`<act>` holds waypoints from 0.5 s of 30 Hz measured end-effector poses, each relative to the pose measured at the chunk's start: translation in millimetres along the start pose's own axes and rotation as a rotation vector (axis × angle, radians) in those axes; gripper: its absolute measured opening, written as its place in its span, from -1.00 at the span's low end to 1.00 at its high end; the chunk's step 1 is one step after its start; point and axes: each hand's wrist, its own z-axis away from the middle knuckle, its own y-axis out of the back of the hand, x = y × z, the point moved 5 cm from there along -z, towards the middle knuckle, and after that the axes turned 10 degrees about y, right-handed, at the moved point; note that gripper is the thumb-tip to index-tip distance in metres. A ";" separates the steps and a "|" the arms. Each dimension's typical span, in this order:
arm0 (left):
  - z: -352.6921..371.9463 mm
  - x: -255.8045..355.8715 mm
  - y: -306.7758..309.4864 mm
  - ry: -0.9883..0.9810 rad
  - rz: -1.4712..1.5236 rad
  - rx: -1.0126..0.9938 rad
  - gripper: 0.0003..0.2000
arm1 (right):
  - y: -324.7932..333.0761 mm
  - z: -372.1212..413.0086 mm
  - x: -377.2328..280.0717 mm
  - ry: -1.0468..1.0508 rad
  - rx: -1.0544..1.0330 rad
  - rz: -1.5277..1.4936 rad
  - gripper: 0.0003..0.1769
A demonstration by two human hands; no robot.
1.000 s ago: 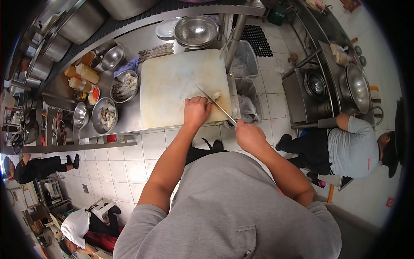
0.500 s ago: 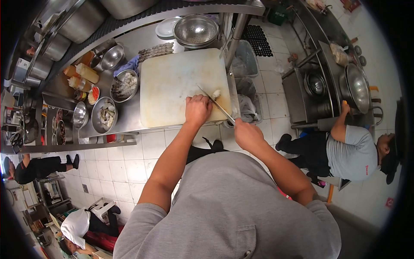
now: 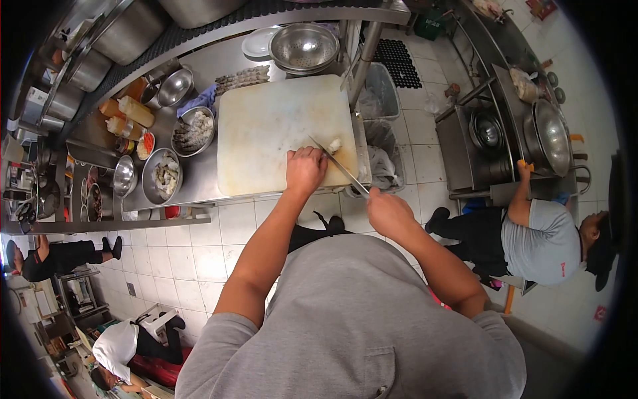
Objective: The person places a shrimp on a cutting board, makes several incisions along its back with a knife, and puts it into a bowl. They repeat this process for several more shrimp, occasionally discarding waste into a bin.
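My right hand (image 3: 391, 211) grips the handle of a kitchen knife (image 3: 343, 170), whose blade slants across the near right corner of a white cutting board (image 3: 279, 120). Beside the blade, my left hand (image 3: 306, 169) rests on the board with its fingers curled down. Whatever lies under those fingers is hidden. A small whitish piece (image 3: 335, 144), perhaps peeled shrimp, lies just beyond the blade. Left of the board stand a metal bowl of shrimp (image 3: 193, 132) and a second bowl (image 3: 161, 176) with pale and dark pieces. A row of raw shrimp (image 3: 242, 78) lies behind the board.
A colander (image 3: 304, 46) sits at the back of the counter, near a metal shelf post (image 3: 365, 56). Squeeze bottles (image 3: 136, 112) stand to the left. Lined bins (image 3: 382, 156) are right of the board. A co-worker (image 3: 538, 233) stands at the right beside large metal bowls (image 3: 550, 136).
My right hand has drawn the knife slightly back toward me and to the right. My left hand stays almost in place. The co-worker's hand at the right has shifted a little.
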 end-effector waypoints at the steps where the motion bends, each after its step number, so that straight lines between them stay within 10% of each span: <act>1: 0.8 -0.5 -0.2 0.000 -0.002 0.003 -0.89 | 5.6 3.8 -2.0 -0.008 -0.032 0.004 -0.77; 15: 13.2 -9.6 -4.6 0.005 0.218 0.101 -0.86 | 10.2 -6.2 17.8 -0.077 0.051 0.009 -0.74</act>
